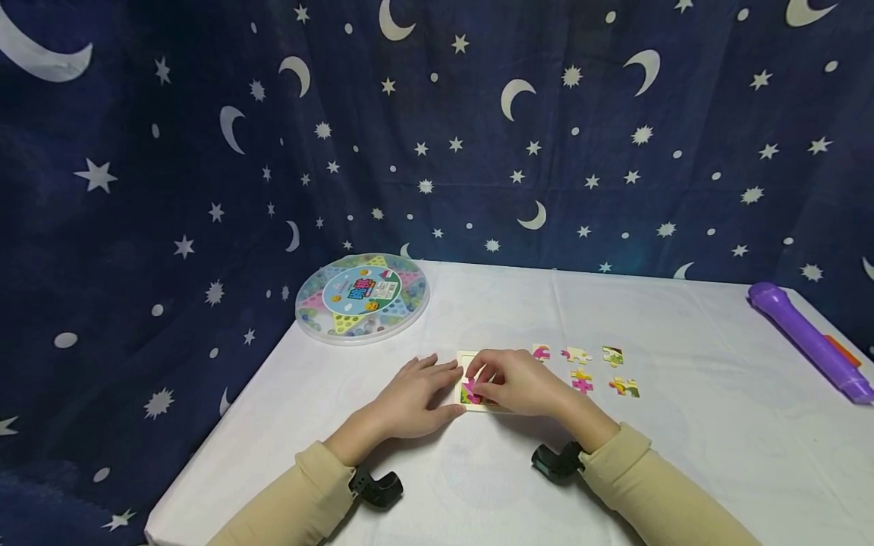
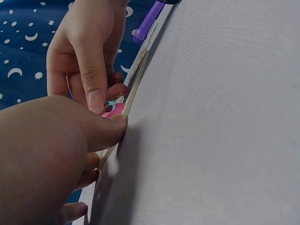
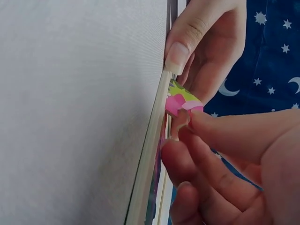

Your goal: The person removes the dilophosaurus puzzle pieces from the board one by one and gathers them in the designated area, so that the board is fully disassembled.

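Note:
A small jigsaw frame with a pale wooden rim [image 1: 497, 410] lies on the white table. My left hand [image 1: 418, 398] rests at its left side, fingers spread and fairly straight, thumb touching the near left corner. Between thumb and fingertips, my right hand [image 1: 522, 383] pinches a pink and green puzzle piece [image 3: 183, 99], tilted over the frame's left part. In the left wrist view the piece's pink part [image 2: 117, 110] shows by the left thumb. The right hand covers much of the frame, so its other contents are mostly hidden.
Several loose puzzle pieces lie right of the frame, among them a yellow and pink piece [image 1: 582, 381] and a green-edged piece [image 1: 612, 356]. A round Chinese checkers box [image 1: 321, 318] sits at the back left. A purple stick-shaped toy [image 1: 806, 337] lies at the right.

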`<state>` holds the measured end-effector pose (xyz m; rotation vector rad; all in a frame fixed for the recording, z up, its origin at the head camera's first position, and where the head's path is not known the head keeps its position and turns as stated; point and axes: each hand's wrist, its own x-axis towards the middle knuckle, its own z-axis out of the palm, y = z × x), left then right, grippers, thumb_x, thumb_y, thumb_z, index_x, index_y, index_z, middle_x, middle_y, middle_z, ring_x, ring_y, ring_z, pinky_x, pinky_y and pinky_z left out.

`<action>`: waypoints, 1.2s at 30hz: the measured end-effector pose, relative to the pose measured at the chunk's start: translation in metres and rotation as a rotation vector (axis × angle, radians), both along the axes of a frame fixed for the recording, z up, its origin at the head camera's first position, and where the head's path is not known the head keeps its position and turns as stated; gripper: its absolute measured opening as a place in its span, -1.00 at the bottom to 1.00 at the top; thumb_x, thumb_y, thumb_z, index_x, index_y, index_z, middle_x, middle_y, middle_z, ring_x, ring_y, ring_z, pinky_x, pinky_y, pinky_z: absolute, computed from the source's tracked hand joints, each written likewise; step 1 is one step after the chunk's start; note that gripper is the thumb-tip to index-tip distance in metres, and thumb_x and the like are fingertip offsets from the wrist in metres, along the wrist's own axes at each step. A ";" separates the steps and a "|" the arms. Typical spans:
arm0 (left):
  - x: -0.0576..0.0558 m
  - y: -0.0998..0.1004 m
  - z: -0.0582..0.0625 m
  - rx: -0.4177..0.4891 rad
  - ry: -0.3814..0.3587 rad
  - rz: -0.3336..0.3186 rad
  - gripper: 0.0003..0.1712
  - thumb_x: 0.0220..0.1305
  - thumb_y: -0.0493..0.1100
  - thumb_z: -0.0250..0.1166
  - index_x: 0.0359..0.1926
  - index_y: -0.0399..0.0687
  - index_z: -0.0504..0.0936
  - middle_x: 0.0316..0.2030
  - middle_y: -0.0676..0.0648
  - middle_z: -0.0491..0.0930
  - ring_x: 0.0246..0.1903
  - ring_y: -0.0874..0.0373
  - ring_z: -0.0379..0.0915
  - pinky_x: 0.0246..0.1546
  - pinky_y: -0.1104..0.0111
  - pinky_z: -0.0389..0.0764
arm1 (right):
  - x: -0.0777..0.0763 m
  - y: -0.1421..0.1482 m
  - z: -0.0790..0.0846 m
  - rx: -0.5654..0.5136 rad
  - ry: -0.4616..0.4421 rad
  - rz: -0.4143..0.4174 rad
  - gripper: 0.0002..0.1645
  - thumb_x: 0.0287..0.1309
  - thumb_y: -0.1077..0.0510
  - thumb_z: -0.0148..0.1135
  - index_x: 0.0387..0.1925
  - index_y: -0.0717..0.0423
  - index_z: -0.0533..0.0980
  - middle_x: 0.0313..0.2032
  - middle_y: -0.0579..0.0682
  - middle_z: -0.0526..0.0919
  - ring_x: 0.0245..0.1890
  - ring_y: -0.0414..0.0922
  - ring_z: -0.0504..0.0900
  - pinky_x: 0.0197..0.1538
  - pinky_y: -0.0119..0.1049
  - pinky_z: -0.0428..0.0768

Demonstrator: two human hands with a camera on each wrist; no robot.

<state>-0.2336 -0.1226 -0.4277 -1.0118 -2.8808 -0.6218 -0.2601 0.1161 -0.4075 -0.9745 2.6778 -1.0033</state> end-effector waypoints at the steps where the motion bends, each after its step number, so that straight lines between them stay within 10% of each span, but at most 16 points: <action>1: 0.000 0.000 0.000 0.001 -0.001 -0.001 -0.29 0.40 0.16 0.26 0.43 -0.11 0.48 0.43 -0.10 0.39 0.47 -0.26 0.13 0.46 -0.19 0.00 | 0.000 0.000 0.000 -0.003 -0.015 -0.006 -0.81 0.27 0.19 0.40 -0.13 -0.12 0.62 -0.35 -0.25 0.68 -0.38 -0.28 0.62 -0.23 -0.25 0.60; 36: 0.001 0.001 -0.002 -0.026 -0.010 0.073 -0.27 0.43 0.20 0.23 0.46 -0.09 0.44 0.43 -0.14 0.37 0.48 -0.14 0.14 0.50 -0.04 0.04 | -0.014 0.085 0.039 0.171 -0.377 0.032 -0.88 0.18 0.15 0.46 -0.33 0.05 0.63 -0.52 0.01 0.70 -0.51 -0.07 0.57 -0.44 -0.35 0.41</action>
